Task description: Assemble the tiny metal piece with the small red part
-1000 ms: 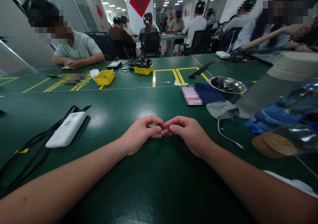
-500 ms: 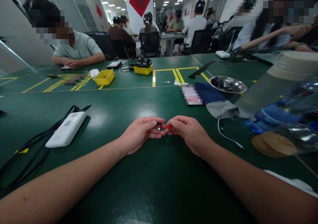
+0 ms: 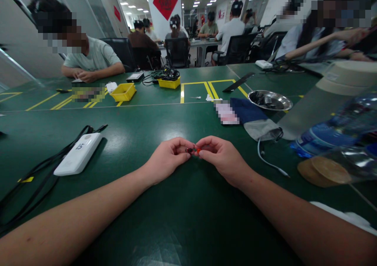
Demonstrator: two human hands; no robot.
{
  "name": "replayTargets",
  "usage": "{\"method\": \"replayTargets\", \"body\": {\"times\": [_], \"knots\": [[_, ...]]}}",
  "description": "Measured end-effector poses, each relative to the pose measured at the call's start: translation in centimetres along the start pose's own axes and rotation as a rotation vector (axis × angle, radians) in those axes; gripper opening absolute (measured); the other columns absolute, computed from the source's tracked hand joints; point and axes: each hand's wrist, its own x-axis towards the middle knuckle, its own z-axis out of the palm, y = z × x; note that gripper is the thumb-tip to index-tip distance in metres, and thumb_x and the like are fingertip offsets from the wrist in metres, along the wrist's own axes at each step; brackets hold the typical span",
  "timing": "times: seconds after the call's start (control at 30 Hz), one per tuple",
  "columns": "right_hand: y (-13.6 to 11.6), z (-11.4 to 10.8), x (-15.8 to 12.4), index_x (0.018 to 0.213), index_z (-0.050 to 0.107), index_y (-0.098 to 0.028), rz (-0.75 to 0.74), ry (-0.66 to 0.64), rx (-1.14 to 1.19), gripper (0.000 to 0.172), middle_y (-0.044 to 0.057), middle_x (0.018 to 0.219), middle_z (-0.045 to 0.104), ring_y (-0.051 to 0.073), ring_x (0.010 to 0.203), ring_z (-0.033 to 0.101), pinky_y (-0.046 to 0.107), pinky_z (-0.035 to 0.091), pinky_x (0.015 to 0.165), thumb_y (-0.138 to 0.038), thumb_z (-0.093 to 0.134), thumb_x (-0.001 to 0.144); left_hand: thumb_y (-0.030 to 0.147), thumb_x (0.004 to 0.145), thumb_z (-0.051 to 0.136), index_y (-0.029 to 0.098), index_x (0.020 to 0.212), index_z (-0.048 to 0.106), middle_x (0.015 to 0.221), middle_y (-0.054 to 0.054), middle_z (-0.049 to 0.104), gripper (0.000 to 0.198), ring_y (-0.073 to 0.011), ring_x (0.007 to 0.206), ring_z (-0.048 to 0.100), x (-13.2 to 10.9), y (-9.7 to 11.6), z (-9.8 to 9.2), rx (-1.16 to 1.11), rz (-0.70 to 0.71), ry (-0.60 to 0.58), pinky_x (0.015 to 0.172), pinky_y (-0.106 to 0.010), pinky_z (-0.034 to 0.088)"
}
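Observation:
Both my hands meet above the middle of the green table [image 3: 141, 120]. My left hand [image 3: 167, 156] is closed in a pinch on a small dark-red and black piece [image 3: 189, 150] with a shiny part; its kind is too small to make out. Between the thumb and fingers of my right hand [image 3: 222, 156] is a small orange piece [image 3: 198, 150], mostly covered by the fingertips. The two pieces are very close together, and I cannot tell whether they touch.
A white power bank [image 3: 79, 154] and black cables lie on the left. To the right are a blue-grey pouch [image 3: 259, 126], a metal bowl [image 3: 270, 100], a large bottle [image 3: 318, 101] and plastic bottles. Yellow trays [image 3: 123, 92] stand farther back. A person sits across the table.
My left thumb has shifted lower and the small dark-red piece has turned in its pinch. My right fingers have moved slightly left, bringing the orange piece closer to it.

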Motion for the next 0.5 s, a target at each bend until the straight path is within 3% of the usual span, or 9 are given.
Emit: {"method": "replayTargets", "body": {"times": [0.1, 0.27, 0.5], "knots": [[-0.02, 0.02, -0.02, 0.092, 0.069, -0.020, -0.013, -0.015, -0.042, 0.014, 0.004, 0.092, 0.073, 0.018, 0.087, 0.069, 0.036, 0.052, 0.085, -0.021, 0.069, 0.078, 0.008, 0.075, 0.068, 0.015, 0.093, 0.067, 0.112, -0.007, 0.068, 0.019, -0.0131, 0.088, 0.067, 0.03, -0.15, -0.15, -0.007, 0.029, 0.011, 0.086, -0.028, 0.051], [-0.16, 0.07, -0.03, 0.092, 0.069, -0.020, -0.011, -0.022, -0.079, 0.012, 0.004, 0.085, 0.074, 0.019, 0.081, 0.071, 0.036, 0.054, 0.080, -0.021, 0.067, 0.080, 0.013, 0.079, 0.067, 0.016, 0.102, 0.065, 0.090, -0.007, 0.074, 0.023, -0.0172, 0.087, 0.070, -0.05, -0.22, -0.18, 0.046, -0.037, -0.001, 0.082, -0.029, 0.051], [-0.03, 0.07, 0.02, 0.095, 0.070, -0.021, 0.000, -0.012, -0.120, 0.017, 0.005, 0.089, 0.075, 0.021, 0.086, 0.072, 0.037, 0.054, 0.083, -0.021, 0.068, 0.079, 0.011, 0.078, 0.065, 0.016, 0.097, 0.065, 0.091, -0.006, 0.075, 0.019, -0.0154, 0.084, 0.069, -0.02, -0.06, -0.04, 0.108, -0.023, 0.005, 0.080, -0.027, 0.050]]}}
